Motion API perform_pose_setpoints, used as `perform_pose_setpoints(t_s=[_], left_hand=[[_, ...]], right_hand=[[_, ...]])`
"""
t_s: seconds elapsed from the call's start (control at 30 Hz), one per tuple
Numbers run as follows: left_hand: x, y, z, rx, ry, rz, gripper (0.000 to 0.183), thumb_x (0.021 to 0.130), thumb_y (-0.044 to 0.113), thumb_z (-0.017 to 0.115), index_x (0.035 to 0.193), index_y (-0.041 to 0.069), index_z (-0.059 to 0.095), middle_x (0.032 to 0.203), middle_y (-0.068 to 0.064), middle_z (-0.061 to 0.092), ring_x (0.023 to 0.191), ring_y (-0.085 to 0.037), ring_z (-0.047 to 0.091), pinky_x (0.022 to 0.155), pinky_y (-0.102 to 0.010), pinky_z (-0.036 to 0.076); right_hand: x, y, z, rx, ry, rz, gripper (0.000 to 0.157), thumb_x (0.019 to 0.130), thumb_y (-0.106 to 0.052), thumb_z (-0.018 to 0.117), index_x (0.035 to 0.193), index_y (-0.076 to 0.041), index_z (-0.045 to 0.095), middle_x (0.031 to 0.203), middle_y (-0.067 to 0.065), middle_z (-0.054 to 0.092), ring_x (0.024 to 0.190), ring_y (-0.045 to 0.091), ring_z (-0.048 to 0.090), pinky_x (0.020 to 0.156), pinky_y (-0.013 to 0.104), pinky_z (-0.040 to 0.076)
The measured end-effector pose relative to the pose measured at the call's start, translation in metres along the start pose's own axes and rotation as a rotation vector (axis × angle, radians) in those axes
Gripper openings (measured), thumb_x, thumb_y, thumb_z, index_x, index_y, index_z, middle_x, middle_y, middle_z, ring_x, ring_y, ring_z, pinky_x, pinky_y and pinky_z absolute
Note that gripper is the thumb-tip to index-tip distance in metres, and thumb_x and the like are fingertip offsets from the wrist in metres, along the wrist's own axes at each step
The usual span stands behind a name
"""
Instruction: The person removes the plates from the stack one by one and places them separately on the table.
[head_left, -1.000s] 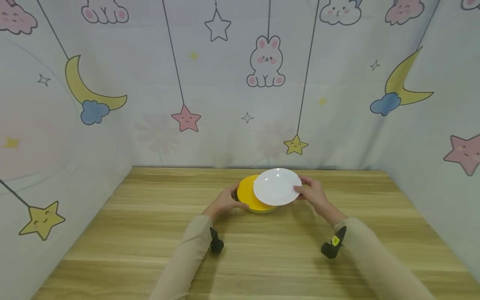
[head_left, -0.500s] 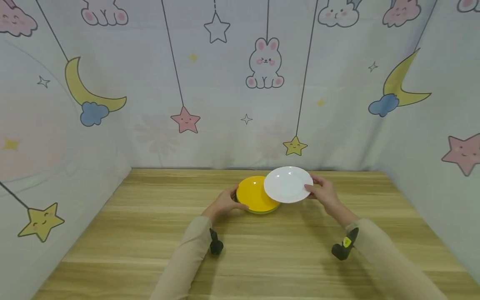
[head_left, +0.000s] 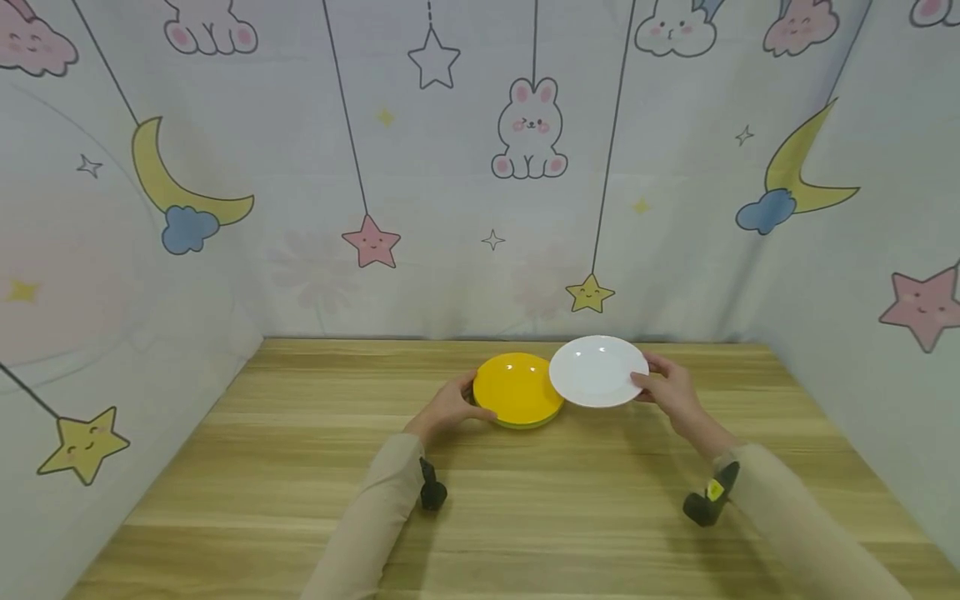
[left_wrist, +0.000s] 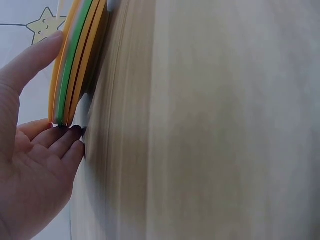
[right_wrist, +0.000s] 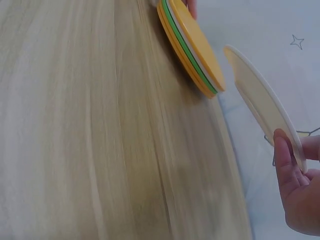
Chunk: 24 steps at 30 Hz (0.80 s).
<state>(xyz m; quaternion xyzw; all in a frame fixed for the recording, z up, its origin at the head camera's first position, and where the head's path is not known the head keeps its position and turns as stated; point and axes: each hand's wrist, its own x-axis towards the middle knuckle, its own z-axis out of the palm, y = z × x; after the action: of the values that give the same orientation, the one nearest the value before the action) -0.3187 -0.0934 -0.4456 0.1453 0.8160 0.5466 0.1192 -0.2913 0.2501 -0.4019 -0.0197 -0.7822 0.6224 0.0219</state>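
A white plate (head_left: 598, 372) is held by its right rim in my right hand (head_left: 672, 393), raised off the table. In the right wrist view, the thumb and fingers pinch the rim of the tilted plate (right_wrist: 265, 97). Just left of it sits a stack of plates (head_left: 516, 388), yellow on top. Orange, green and whitish edges show in the side of the stack (left_wrist: 75, 60). My left hand (head_left: 448, 405) grips the stack's left side, the thumb on the upper rim and the fingers against its edge lower down.
The stack stands on a wood-grain table (head_left: 525, 517) near its back edge. Behind and at both sides hangs a pale cloth (head_left: 450, 167) printed with moons, stars and rabbits. Each wrist wears a small black camera (head_left: 432, 492).
My right hand has moved to the right with the white plate, uncovering most of the yellow plate on the stack. The left hand has stayed in place.
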Motion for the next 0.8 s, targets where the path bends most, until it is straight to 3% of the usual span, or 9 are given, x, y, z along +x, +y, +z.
perform_pose_setpoints(t_s=[0.23, 0.43, 0.7, 0.8], left_hand=[[0.004, -0.003, 0.001, 0.033, 0.017, -0.019, 0.092, 0.070, 0.017, 0.079, 0.142, 0.002, 0.024, 0.144, -0.012, 0.032, 0.131, -0.023, 0.032, 0.109, -0.037, 0.026], [0.003, -0.004, 0.001, 0.021, 0.012, -0.016, 0.092, 0.071, 0.016, 0.078, 0.142, -0.001, 0.022, 0.145, -0.015, 0.029, 0.131, -0.025, 0.031, 0.109, -0.038, 0.026], [-0.006, 0.012, -0.002, -0.020, -0.014, -0.020, 0.091, 0.070, 0.009, 0.078, 0.140, -0.008, 0.021, 0.144, -0.021, 0.026, 0.132, -0.031, 0.028, 0.109, -0.042, 0.024], [-0.006, 0.012, -0.002, 0.002, -0.006, -0.019, 0.091, 0.070, 0.011, 0.078, 0.140, -0.007, 0.022, 0.144, -0.021, 0.027, 0.132, -0.031, 0.029, 0.109, -0.042, 0.025]], right_hand=[[-0.003, 0.003, -0.007, 0.015, 0.021, -0.002, 0.055, 0.090, -0.004, 0.053, 0.137, 0.010, 0.028, 0.122, 0.028, 0.040, 0.063, -0.002, 0.058, 0.069, 0.026, 0.056], [-0.004, 0.009, -0.009, 0.037, 0.054, 0.036, 0.055, 0.090, -0.004, 0.053, 0.137, 0.009, 0.028, 0.125, 0.027, 0.039, 0.062, -0.003, 0.057, 0.067, 0.023, 0.056], [-0.007, 0.015, -0.013, 0.051, 0.081, 0.067, 0.055, 0.090, -0.004, 0.052, 0.138, 0.009, 0.026, 0.126, 0.027, 0.037, 0.062, -0.002, 0.058, 0.065, 0.021, 0.055], [-0.006, 0.019, -0.014, 0.057, 0.089, 0.071, 0.055, 0.090, -0.003, 0.052, 0.138, 0.010, 0.026, 0.125, 0.026, 0.038, 0.062, -0.002, 0.057, 0.063, 0.020, 0.055]])
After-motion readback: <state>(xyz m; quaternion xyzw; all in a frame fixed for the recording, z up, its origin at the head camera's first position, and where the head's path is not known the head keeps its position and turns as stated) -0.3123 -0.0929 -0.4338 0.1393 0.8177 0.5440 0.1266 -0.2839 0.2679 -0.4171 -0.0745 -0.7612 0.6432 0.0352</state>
